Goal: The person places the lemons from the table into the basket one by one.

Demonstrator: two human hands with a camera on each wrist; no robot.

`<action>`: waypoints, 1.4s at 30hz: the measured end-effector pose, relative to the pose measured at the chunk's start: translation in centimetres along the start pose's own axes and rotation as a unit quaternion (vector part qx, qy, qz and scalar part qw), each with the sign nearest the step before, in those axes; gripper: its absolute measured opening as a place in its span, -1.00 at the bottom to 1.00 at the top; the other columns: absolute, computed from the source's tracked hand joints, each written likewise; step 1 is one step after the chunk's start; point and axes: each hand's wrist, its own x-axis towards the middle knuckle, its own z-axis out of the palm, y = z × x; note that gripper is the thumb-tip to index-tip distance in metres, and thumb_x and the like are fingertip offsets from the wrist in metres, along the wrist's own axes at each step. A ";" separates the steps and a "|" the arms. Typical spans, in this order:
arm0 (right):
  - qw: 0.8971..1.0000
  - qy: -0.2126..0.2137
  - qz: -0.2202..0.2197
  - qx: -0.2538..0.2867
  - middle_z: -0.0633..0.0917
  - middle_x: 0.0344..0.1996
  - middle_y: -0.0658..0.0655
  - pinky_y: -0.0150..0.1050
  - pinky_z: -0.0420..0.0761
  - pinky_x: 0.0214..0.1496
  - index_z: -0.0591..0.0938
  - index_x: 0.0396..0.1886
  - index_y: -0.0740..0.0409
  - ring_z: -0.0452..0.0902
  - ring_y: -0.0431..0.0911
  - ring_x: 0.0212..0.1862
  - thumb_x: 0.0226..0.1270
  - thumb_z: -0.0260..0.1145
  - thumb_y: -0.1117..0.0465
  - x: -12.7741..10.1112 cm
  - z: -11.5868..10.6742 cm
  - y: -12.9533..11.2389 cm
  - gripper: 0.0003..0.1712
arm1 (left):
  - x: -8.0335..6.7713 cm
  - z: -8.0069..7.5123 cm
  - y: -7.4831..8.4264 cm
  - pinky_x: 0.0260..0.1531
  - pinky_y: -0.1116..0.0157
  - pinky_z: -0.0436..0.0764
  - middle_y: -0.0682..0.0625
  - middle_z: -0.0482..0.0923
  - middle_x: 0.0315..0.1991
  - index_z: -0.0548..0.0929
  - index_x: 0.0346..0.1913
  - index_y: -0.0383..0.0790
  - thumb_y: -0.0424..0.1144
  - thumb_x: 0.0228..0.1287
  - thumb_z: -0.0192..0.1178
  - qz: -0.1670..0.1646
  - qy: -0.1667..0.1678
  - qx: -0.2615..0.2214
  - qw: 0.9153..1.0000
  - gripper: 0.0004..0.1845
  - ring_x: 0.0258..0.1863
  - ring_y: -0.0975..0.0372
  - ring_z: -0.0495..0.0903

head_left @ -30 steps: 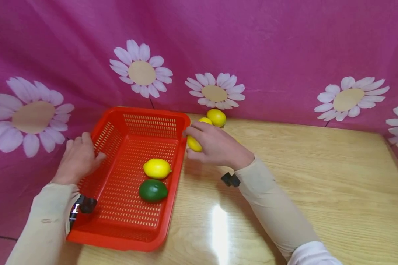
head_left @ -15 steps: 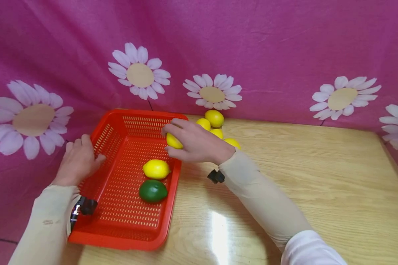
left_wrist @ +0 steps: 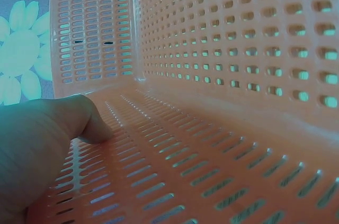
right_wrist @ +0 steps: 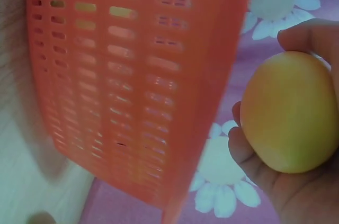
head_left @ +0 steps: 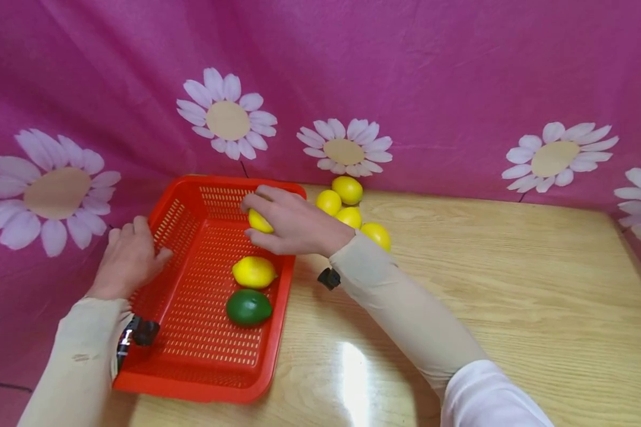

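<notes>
A red perforated basket (head_left: 192,367) sits at the table's left end. Inside lie a yellow lemon (head_left: 253,271) and a green lime (head_left: 248,306). My right hand (head_left: 288,225) holds a second lemon (head_left: 259,221) over the basket's far right part; the right wrist view shows this lemon (right_wrist: 290,112) in my fingers beside the basket's wall (right_wrist: 132,75). My left hand (head_left: 128,258) grips the basket's left rim, thumb inside; the thumb (left_wrist: 63,123) presses on the mesh in the left wrist view. Several more lemons (head_left: 347,204) lie on the table behind my right hand.
The wooden table (head_left: 486,284) stretches to the right of the basket. A pink cloth with white daisies (head_left: 432,89) hangs behind the table and along its left side.
My right hand has carried the lemon leftward, from beside the basket's right rim to over its inside. The left hand and the basket have stayed put.
</notes>
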 end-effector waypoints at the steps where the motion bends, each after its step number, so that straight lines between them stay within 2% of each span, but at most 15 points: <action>1: 1.000 -0.004 0.000 0.002 0.58 0.05 0.02 -0.32 0.58 0.04 0.53 0.26 0.04 0.47 -0.17 0.00 0.46 0.23 -0.03 0.2 0.1 0.1 -0.53 | 0.0 0.0 0.0 -0.19 0.00 0.33 -0.41 0.35 -0.21 0.22 0.08 -0.56 -0.26 0.29 0.31 0.001 0.002 -0.001 1.000 -0.43 -0.19 -0.18 0.27; 6: 0.999 -0.025 0.021 0.009 0.56 0.06 0.01 -0.30 0.60 0.04 0.51 0.28 0.01 0.47 -0.17 0.00 0.45 0.25 -0.03 1.1 0.6 0.4 -0.51 | 0.3 0.0 0.2 -0.20 0.00 0.33 -0.42 0.36 -0.23 0.23 0.05 -0.56 -0.26 0.28 0.31 0.007 0.009 0.004 1.000 -0.45 -0.20 -0.18 0.28; 11: 0.997 -0.056 0.046 0.010 0.55 0.21 0.03 -0.21 0.60 0.24 0.48 0.36 -0.02 0.47 -0.13 0.12 0.46 0.24 -0.07 1.9 1.4 0.7 -0.45 | 0.4 0.0 0.4 -0.18 -0.02 0.34 -0.42 0.37 -0.23 0.24 0.05 -0.56 -0.27 0.28 0.31 0.007 0.014 0.009 1.000 -0.45 -0.20 -0.18 0.29; 16: 0.994 -0.096 0.043 0.008 0.53 0.32 0.07 -0.15 0.53 0.41 0.46 0.40 -0.01 0.48 -0.07 0.25 0.50 0.19 -0.07 2.9 2.4 0.9 -0.44 | 0.4 -0.1 0.5 -0.17 -0.04 0.36 -0.42 0.37 -0.21 0.24 0.07 -0.57 -0.27 0.29 0.29 -0.002 0.007 0.007 1.000 -0.44 -0.19 -0.19 0.29; 21: 0.991 -0.129 0.038 -0.006 0.52 0.40 0.12 -0.12 0.50 0.47 0.43 0.45 0.02 0.50 -0.05 0.32 0.52 0.17 -0.07 3.7 3.1 0.7 -0.40 | 0.3 -0.1 0.5 -0.15 -0.05 0.41 -0.42 0.36 -0.18 0.22 0.11 -0.56 -0.26 0.31 0.29 -0.013 -0.001 0.002 1.000 -0.43 -0.17 -0.19 0.28; 24: 0.988 -0.149 0.047 -0.018 0.52 0.40 0.12 -0.14 0.52 0.46 0.42 0.48 0.02 0.54 -0.07 0.26 0.52 0.19 -0.07 4.0 3.5 0.6 -0.38 | 0.2 0.0 0.5 -0.15 -0.05 0.42 -0.42 0.36 -0.17 0.21 0.13 -0.56 -0.26 0.32 0.29 -0.017 -0.004 -0.001 1.000 -0.42 -0.16 -0.19 0.28; 28: 0.984 -0.166 0.062 -0.026 0.50 0.43 0.12 -0.11 0.50 0.49 0.41 0.50 0.01 0.52 -0.07 0.32 0.53 0.21 -0.08 4.4 3.8 0.4 -0.36 | 0.1 0.0 0.4 -0.14 -0.06 0.43 -0.42 0.35 -0.15 0.20 0.14 -0.55 -0.25 0.32 0.29 -0.025 -0.009 -0.006 1.000 -0.41 -0.15 -0.19 0.26; 32: 0.981 -0.182 0.058 -0.030 0.53 0.40 0.11 -0.11 0.51 0.48 0.44 0.48 0.04 0.51 -0.05 0.34 0.53 0.21 -0.06 5.0 4.1 0.1 -0.37 | 0.0 0.0 0.3 -0.14 -0.08 0.47 -0.42 0.36 -0.14 0.20 0.16 -0.55 -0.25 0.33 0.30 -0.031 -0.011 -0.008 0.999 -0.40 -0.14 -0.20 0.27; 38: 0.974 -0.220 0.052 -0.020 0.63 0.21 0.05 -0.22 0.60 0.29 0.48 0.44 0.05 0.54 -0.11 0.11 0.52 0.24 -0.04 5.8 4.8 -0.1 -0.41 | -0.2 0.1 0.1 -0.14 -0.03 0.49 -0.38 0.37 -0.14 0.20 0.16 -0.51 -0.24 0.34 0.29 -0.035 -0.013 -0.014 0.999 -0.41 -0.14 -0.17 0.29; 42: 0.969 -0.235 0.067 -0.027 0.64 0.15 0.03 -0.25 0.62 0.21 0.47 0.45 0.02 0.54 -0.12 0.06 0.51 0.25 -0.06 5.9 5.1 -0.1 -0.41 | -0.1 0.0 0.1 -0.13 -0.04 0.48 -0.38 0.37 -0.15 0.21 0.16 -0.51 -0.25 0.33 0.29 -0.030 -0.007 -0.014 0.999 -0.42 -0.15 -0.16 0.30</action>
